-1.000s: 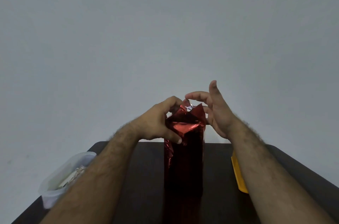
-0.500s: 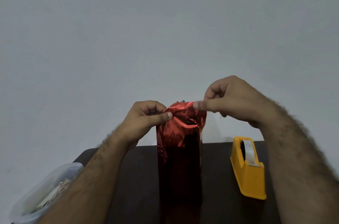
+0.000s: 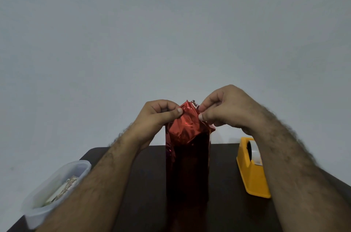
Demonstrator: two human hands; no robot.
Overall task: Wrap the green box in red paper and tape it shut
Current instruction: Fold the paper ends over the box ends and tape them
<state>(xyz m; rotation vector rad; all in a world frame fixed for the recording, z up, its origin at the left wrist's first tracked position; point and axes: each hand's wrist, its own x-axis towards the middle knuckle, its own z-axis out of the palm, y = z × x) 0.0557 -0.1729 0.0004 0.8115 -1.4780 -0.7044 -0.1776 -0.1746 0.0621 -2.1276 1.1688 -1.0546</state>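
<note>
Where the dark worktop [image 3: 148, 184] meets the pale wall [image 3: 171, 32], a tall package wrapped in shiny red paper [image 3: 187, 155] stands upright near the middle, and everything else is best placed against it. Its lower part is in deep shadow and casts a dim reddish reflection on the glossy brown surface just in front of its base. The green box itself cannot be seen; only the red paper shows, crumpled and gathered to a peak at the top.

Both hands work at that peak. The left hand [image 3: 157, 115] comes in from the package's left, its fingers [image 3: 167, 105] curled and its thumb pressed against the paper's upper left edge, pinching the foil. The right hand [image 3: 226, 110] comes in from the package's right, fingers bent and thumb forward, pinching the paper at the upper right of the peak. Whether a piece of tape lies under those fingertips cannot be told.

To the right of the package, apart from it, a yellow tape dispenser [image 3: 252, 174] sits on the worktop with a roll of clear tape in it, partly hidden by the right forearm. To the left of the package, at the worktop's near-left edge, stands a translucent plastic container [image 3: 55, 184] with some pale, patterned contents too blurred to identify.

The wall is plain grey-white and fills the whole upper view.
</note>
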